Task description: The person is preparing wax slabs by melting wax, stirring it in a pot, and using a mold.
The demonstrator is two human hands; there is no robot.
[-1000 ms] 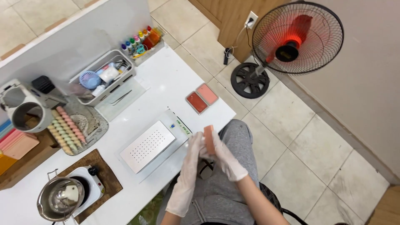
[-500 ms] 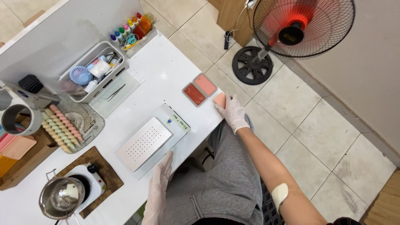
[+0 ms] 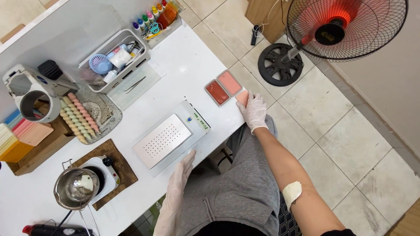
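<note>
Flat and loose, my gloved left hand [image 3: 177,185] grips nothing; its fingertips rest on the front edge of the white table [image 3: 188,65], just below the perforated metal plate machine [image 3: 168,137], which I take as my landmark. Far left of the machine stand a stack of pastel slabs [image 3: 15,133] in blue, pink and yellow and a grey-white appliance with a round opening [image 3: 30,98]. Nearer, left of the machine, a row of pastel beaded sticks [image 3: 78,118] lies on a speckled tray [image 3: 107,116]. Below and left of the machine a steel pot [image 3: 76,189] sits over a small white hotplate [image 3: 103,172] on a brown mat [image 3: 120,157]. Above and left of the machine a white basket [image 3: 114,59] holds a small blue fan and bottles, with tweezers [image 3: 134,84] lying just in front of it. Farther up, a line of small dropper bottles with coloured caps [image 3: 153,15] stands at the table's far edge. A narrow white label strip with small green and blue marks [image 3: 200,121] runs along the machine's right side. Right of the machine lie two rectangular moulds, a dark red one [image 3: 217,92] and a paler coral one [image 3: 230,83], side by side and touching. Just right of these, my gloved right hand [image 3: 253,109] has its fingers curled lightly over a small peach-coloured block [image 3: 242,97] at the table's corner, beside the coral mould. Well beyond, on the tiled floor, stands a pedestal fan with a red hub [image 3: 345,26].
</note>
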